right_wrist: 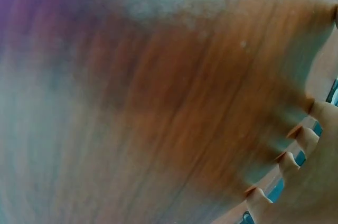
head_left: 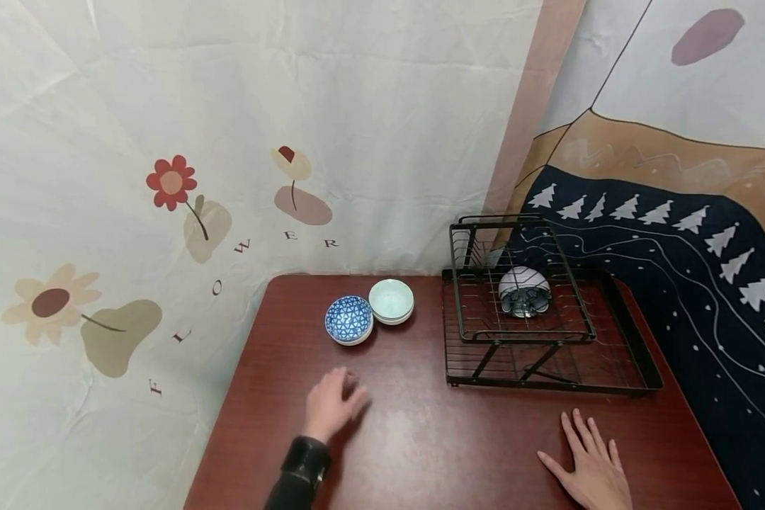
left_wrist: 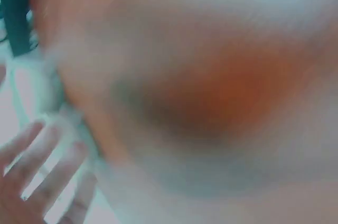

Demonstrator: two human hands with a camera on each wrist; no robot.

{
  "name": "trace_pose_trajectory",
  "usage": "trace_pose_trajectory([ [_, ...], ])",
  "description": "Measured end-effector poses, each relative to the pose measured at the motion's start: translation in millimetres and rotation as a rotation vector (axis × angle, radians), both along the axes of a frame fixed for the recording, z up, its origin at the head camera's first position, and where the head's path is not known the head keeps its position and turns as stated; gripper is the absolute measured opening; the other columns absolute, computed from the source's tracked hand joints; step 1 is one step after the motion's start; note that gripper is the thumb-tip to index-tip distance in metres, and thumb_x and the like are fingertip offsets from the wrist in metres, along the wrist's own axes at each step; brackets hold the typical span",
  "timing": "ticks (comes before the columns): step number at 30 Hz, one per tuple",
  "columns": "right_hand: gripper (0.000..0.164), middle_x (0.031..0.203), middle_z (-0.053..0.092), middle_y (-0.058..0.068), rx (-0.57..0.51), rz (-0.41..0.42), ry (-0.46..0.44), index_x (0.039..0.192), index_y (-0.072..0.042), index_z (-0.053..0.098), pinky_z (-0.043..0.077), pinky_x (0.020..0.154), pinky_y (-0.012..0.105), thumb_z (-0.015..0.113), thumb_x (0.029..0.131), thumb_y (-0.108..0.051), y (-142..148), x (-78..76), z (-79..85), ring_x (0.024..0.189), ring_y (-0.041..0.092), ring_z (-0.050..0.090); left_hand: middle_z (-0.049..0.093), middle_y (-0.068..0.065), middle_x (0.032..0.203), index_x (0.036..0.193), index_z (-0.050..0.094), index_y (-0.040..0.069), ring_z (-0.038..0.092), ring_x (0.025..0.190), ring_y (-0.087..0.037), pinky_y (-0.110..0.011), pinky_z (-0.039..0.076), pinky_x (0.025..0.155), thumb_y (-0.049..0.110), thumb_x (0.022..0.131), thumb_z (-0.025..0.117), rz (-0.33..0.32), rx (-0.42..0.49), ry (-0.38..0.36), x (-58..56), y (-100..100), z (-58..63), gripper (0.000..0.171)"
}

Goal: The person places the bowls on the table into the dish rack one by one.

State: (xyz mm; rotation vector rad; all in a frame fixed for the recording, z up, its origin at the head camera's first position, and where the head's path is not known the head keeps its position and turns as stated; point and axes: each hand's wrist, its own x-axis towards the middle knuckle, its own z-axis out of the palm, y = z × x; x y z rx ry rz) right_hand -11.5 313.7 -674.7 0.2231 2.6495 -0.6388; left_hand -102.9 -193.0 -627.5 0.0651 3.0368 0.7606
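Observation:
In the head view my left hand (head_left: pixel 335 405), a little blurred, is above the table in front of two groups of small bowls, its thumb apart from the loosely bent fingers and nothing in it. The nearest is a blue-and-white patterned bowl (head_left: pixel 348 319), with another pale rim beneath it. Right beside it stands a pale green bowl (head_left: pixel 392 298), also over a second rim. My right hand (head_left: pixel 591 469) rests on the table at the lower right, fingers spread. The left wrist view is heavily blurred, with fingers (left_wrist: pixel 47 176) at its lower left.
A black two-tier wire dish rack (head_left: pixel 516 338) stands at the back right. A whitish bowl (head_left: pixel 524 285) sits tilted inside it, seen through the wires. The reddish-brown table (head_left: pixel 408 425) meets a printed cloth (head_left: pixel 382 142) at its back edge.

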Motion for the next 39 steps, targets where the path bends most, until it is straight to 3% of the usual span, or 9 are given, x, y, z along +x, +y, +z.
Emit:
trace_pose_trajectory([
  [2, 0.124, 0.178, 0.009, 0.038, -0.002, 0.001, -0.005, 0.171, 0.007, 0.022, -0.005, 0.124, 0.086, 0.061, 0.096, -0.083, -1, -0.9, -0.2, 0.163, 0.065, 0.003, 0.075, -0.014, 0.119, 0.129, 0.067, 0.008, 0.073, 0.107, -0.036, -0.062, 0.061, 0.092, 0.041, 0.102, 0.079, 0.094, 0.057, 0.081, -19.6, -12, 8.0, 0.044],
  [5, 0.124, 0.179, 0.009, 0.038, -0.007, 0.001, -0.014, 0.172, 0.006, 0.022, -0.005, 0.125, 0.086, 0.062, 0.095, -0.083, -1, -2.1, 0.5, 0.163, 0.065, 0.002, 0.067, -0.020, 0.126, 0.138, 0.060, 0.003, 0.071, 0.102, -0.042, -0.062, 0.060, 0.085, 0.042, 0.106, 0.072, 0.202, 0.168, 0.137, -50.3, -32, 12.3, 0.052],
  [7, 0.123, 0.179, 0.009, 0.038, -0.005, 0.004, -0.014, 0.172, 0.006, 0.022, -0.006, 0.125, 0.086, 0.063, 0.096, -0.081, 0, -2.0, 1.2, 0.164, 0.065, 0.002, 0.059, -0.027, 0.140, 0.152, 0.052, 0.001, 0.071, 0.106, -0.044, -0.058, 0.060, 0.089, 0.053, 0.107, 0.067, 0.237, 0.249, 0.126, -75.6, -46, -1.9, 0.070],
  [11, 0.122, 0.179, 0.007, 0.037, -0.004, 0.009, -0.013, 0.172, 0.006, 0.021, -0.009, 0.125, 0.085, 0.064, 0.096, -0.080, 2, -2.0, 3.5, 0.164, 0.064, 0.001, 0.044, -0.036, 0.160, 0.172, 0.025, 0.000, 0.071, 0.110, -0.046, -0.052, 0.064, 0.090, 0.060, 0.109, 0.059, 0.235, 0.508, -0.099, -105.3, -49, -4.8, 0.093],
  [15, 0.122, 0.180, 0.005, 0.036, -0.011, 0.008, -0.012, 0.172, 0.006, 0.020, -0.011, 0.125, 0.085, 0.063, 0.097, -0.079, 2, -1.4, 3.9, 0.164, 0.064, 0.000, 0.049, -0.039, 0.157, 0.172, 0.021, -0.004, 0.074, 0.100, -0.043, -0.045, 0.068, 0.081, 0.029, 0.114, 0.060, 0.222, 0.631, -0.253, -114.1, -36, 4.3, 0.077],
  [19, 0.122, 0.180, 0.006, 0.036, -0.024, 0.005, -0.011, 0.173, 0.006, 0.020, -0.012, 0.125, 0.084, 0.064, 0.097, -0.079, 1, -0.5, 3.7, 0.166, 0.062, -0.001, 0.051, -0.039, 0.152, 0.164, 0.031, -0.010, 0.076, 0.099, -0.042, -0.043, 0.070, 0.079, 0.003, 0.111, 0.056, 0.217, 0.602, -0.230, -115.2, -30, 3.1, 0.059],
  [23, 0.122, 0.180, 0.006, 0.036, -0.030, 0.002, -0.013, 0.173, 0.005, 0.019, -0.012, 0.125, 0.084, 0.065, 0.097, -0.078, 1, -0.3, 3.3, 0.166, 0.062, -0.002, 0.051, -0.039, 0.154, 0.160, 0.035, -0.011, 0.075, 0.105, -0.045, -0.047, 0.070, 0.083, -0.002, 0.109, 0.052, 0.215, 0.598, -0.223, -106.9, -25, 7.1, 0.054],
  [29, 0.124, 0.181, 0.002, 0.035, -0.028, -0.005, -0.031, 0.173, 0.005, 0.017, -0.014, 0.125, 0.084, 0.065, 0.096, -0.079, 2, -1.6, 2.7, 0.166, 0.062, -0.004, 0.052, -0.041, 0.149, 0.155, 0.039, -0.014, 0.075, 0.104, -0.047, -0.047, 0.070, 0.080, -0.006, 0.106, 0.053, 0.162, 0.623, -0.204, -80.9, -11, 6.4, 0.051],
  [39, 0.122, 0.179, 0.005, 0.037, -0.033, -0.023, -0.012, 0.172, 0.006, 0.020, -0.012, 0.125, 0.084, 0.060, 0.098, -0.081, 0, 0.5, 1.1, 0.165, 0.063, -0.002, 0.058, -0.037, 0.138, 0.147, 0.048, -0.012, 0.073, 0.107, -0.045, -0.040, 0.070, 0.069, -0.007, 0.098, 0.062, 0.034, 0.618, -0.195, -42.5, 36, 6.7, 0.051],
])
